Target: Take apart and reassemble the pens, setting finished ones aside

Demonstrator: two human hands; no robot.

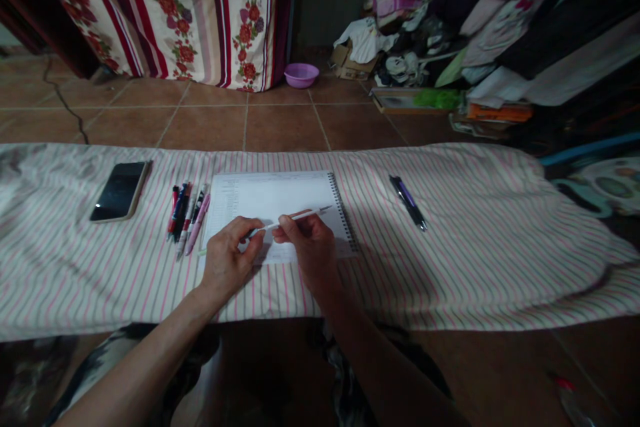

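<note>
Both my hands hold one thin white pen over a spiral notebook that lies open on a striped cloth. My left hand pinches the pen's near end, which looks teal. My right hand grips the barrel, and the tip points right over the page. Several pens lie side by side just left of the notebook.
A dark phone lies at the cloth's left. Two dark pens rest to the right of the notebook. Beyond the cloth are a tiled floor, a floral hanging sheet, a purple bowl and heaped clothes at the right.
</note>
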